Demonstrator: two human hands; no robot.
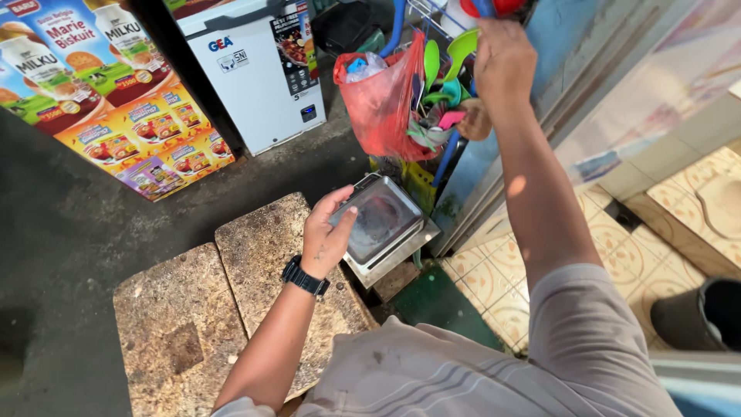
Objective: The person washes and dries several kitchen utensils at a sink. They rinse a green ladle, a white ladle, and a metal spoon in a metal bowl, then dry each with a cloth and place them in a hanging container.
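Two hands work well apart: the left hand [330,235] clamps the near rim of a shallow rectangular steel tray [384,224], tilted over worn stone slabs [231,309], while the right hand [503,58] closes round a blue rod [484,8] far up. Gripped by one edge, that tray could slip and clatter down. Rightward hang a red plastic bag [382,104] and green ladles [451,58], above patterned floor tiles [494,286].

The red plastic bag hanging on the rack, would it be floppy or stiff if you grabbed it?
Probably floppy: the red plastic bag looks thin, wrinkled and sagging. It seems fairly light, since see-through wrappers bulge at its top. It would likely swing if pushed, as it appears to hang from the rack.
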